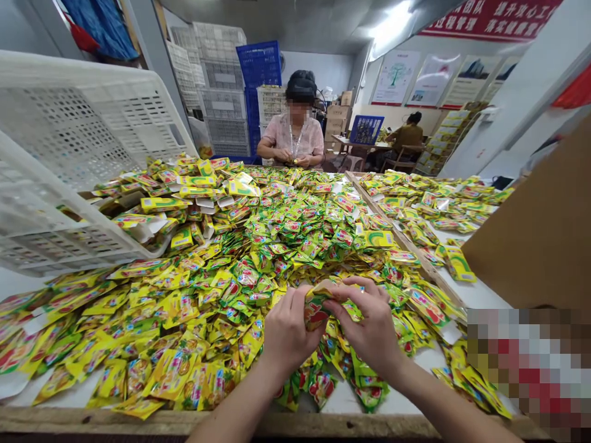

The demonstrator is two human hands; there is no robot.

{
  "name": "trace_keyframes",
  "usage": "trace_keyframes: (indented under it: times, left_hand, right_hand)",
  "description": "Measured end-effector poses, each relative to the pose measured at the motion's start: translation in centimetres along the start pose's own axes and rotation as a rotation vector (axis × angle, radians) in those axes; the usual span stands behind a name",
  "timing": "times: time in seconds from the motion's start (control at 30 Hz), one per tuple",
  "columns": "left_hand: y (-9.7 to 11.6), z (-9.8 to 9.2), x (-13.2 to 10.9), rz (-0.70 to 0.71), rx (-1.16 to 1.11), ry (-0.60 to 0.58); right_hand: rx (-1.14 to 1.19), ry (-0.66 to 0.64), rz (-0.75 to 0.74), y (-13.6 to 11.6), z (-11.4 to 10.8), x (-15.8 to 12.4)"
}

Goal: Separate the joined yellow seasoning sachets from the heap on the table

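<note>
**Hundreds of sachets (277, 227), two hands on one**

Stacked crates (221, 80) rise against the far wall, and a co-worker (295, 132) sits at the table's far side, hands together at its edge. A white plastic crate (78, 141) lies tipped on the left of the table (138, 421), which is heaped with yellow-and-green sachets. A wooden divider (406, 246) runs through them towards the right, where a brown cardboard sheet (530, 221) leans in. At the near edge, the left hand (289, 329) and right hand (364, 320) meet above the pile, fingers curled close, both pinching one crumpled sachet (316, 311) between them. Its red-and-green print shows beside the left thumb, just above the heap.
</note>
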State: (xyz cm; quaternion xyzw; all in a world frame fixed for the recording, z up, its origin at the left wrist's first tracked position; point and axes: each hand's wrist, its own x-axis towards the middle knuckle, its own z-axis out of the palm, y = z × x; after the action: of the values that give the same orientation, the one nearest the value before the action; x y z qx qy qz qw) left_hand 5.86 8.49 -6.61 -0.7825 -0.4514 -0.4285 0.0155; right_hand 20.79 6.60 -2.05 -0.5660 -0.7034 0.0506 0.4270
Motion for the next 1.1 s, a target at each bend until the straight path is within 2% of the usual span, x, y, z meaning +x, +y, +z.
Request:
trace_keyframes:
  times: [0.07,0.13,0.2,0.27,0.33,0.43,0.53,0.67,0.87,1.0,1.03,1.1]
  left_hand:
    - [0.0,0.0,-0.1,-0.01,-0.02,0.002]
    - [-0.1,0.1,-0.1,-0.012,-0.027,0.002]
    - [-0.1,0.0,0.0,-0.002,-0.044,0.0]
    - [-0.2,-0.2,0.2,0.005,-0.093,-0.017]
    - [-0.3,-0.5,0.6,-0.044,-0.16,-0.049]
    - [-0.5,-0.9,1.0,-0.181,-0.295,-0.144]
    - [-0.6,-1.0,1.0,-0.227,-0.418,-0.211]
    - [-0.5,-0.5,0.5,-0.2,-0.418,-0.149]
    - [-0.7,0.2,0.0,-0.155,-0.311,-0.112]
    - [-0.7,0.0,0.2,-0.142,-0.38,-0.139]
    - [-0.5,-0.2,0.4,-0.17,-0.436,-0.154]
    - [-0.2,-0.5,0.6,-0.29,-0.6,-0.195]
  right_hand:
    - [0.016,-0.065,-0.013,-0.2,0.3,-0.4]
    - [0.084,-0.216,0.001,-0.3,0.5,-0.6]
    - [0.141,-0.313,0.012,-0.4,0.5,-0.5]
    - [0.184,-0.285,0.061,-0.2,0.3,-0.2]
    - [0.296,-0.214,0.188,0.1,-0.1,0.2]
    - [0.531,-0.262,0.358,0.4,-0.8,0.9]
    - [0.499,-0.364,0.319,0.3,-1.1,0.9]
    - [0.376,-0.387,0.321,0.3,-0.8,0.2]
    - [0.649,-0.509,0.448,0.8,-0.5,0.5]
    - [0.854,-0.636,0.593,1.5,-0.4,0.8]
    - [0.888,-0.632,0.625,1.7,-0.4,0.8]
    - [0.922,-0.544,0.658,1.9,-0.4,0.8]
